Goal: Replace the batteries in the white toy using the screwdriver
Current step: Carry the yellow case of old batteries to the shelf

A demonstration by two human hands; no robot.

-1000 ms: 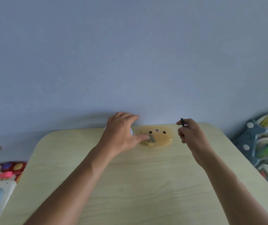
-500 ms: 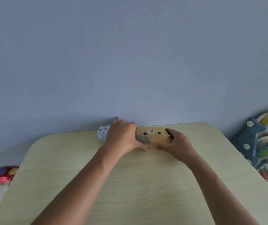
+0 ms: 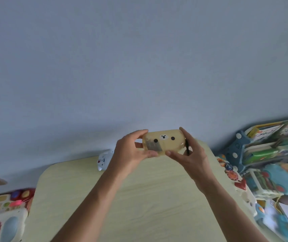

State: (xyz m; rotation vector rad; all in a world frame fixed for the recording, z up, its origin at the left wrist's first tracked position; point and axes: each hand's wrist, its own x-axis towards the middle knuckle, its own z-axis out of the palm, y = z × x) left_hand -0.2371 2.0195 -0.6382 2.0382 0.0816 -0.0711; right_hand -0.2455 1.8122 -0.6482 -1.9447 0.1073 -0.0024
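Both hands hold a translucent yellow box point(image 3: 167, 143) with a bear face, lifted above the far edge of the table point(image 3: 139, 198). My left hand point(image 3: 131, 152) grips its left end, my right hand point(image 3: 190, 154) its right end. A thin black tool, apparently the screwdriver point(image 3: 187, 147), is pinned between my right palm and the box. Something grey shows through the box wall. The white toy point(image 3: 104, 160) lies on the table's far edge, left of my left wrist and partly hidden by it.
The pale wooden table stands against a blue-grey wall. Colourful toy boards point(image 3: 1, 215) sit low at the left. A blue rack of books and toys point(image 3: 270, 154) crowds the right side, close to the table's right edge.
Both hands closed on the yellow box and lifted it off the table toward me. The black tool stayed in my right hand. The view shifted, showing more of the right-hand clutter.
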